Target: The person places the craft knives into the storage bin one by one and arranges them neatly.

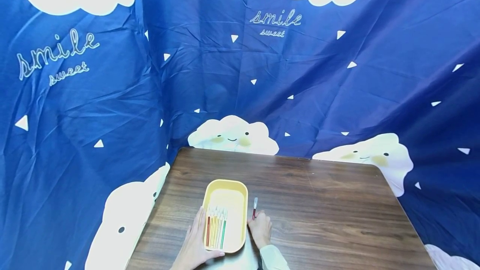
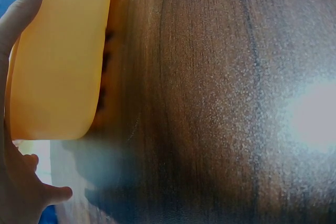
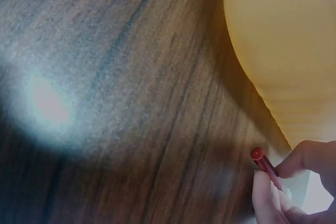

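A yellow rectangular tray [image 1: 236, 236] sits on the table. Inside its left part lie several slim pens [image 1: 215, 230] side by side, in red, yellow, pale and green, their whitish tips pointing away from me. My left hand [image 1: 193, 247] rests against the tray's left side with fingers extended, its thumb along the near rim. Just right of the tray, my right hand [image 1: 261, 228] pinches a dark red pen [image 1: 255, 204] between thumb and fingers, pale end pointing away. In the right wrist view the red rounded end of that pen [image 3: 256, 153] sticks out from the fingertips.
The brown wooden table [image 1: 330, 216] extends to the right of my right hand and behind the tray. A blue curtain [image 1: 225, 74] with white clouds hangs along the table's far and left edges.
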`<state>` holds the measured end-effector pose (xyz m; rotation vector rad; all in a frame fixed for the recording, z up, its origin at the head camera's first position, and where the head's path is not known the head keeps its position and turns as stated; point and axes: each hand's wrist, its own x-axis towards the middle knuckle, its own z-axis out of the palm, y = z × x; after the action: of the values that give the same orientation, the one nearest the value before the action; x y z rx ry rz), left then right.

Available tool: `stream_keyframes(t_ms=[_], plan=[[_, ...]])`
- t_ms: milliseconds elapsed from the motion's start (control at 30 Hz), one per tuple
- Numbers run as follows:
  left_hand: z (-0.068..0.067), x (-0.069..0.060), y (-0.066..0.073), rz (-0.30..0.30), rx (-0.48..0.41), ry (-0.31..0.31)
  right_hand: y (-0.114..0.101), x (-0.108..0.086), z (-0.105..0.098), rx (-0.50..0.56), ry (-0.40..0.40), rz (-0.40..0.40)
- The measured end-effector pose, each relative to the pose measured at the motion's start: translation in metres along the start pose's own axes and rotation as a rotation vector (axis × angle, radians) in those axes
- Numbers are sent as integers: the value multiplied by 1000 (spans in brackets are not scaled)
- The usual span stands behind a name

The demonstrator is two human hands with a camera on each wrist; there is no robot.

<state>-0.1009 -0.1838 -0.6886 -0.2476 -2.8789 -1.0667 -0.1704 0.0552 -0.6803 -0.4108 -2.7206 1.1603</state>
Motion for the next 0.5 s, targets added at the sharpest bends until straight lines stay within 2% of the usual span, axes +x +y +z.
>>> stream_keyframes(t_ms=[100, 267, 500], plan=[[1, 0, 0, 7, -3, 7, 2, 1, -1, -12, -3, -9], [1, 2, 0, -20, -2, -5, 2, 3, -4, -20, 6, -28], [-1, 2, 1, -46, -7, -31, -5, 5, -12, 21, 24, -55]])
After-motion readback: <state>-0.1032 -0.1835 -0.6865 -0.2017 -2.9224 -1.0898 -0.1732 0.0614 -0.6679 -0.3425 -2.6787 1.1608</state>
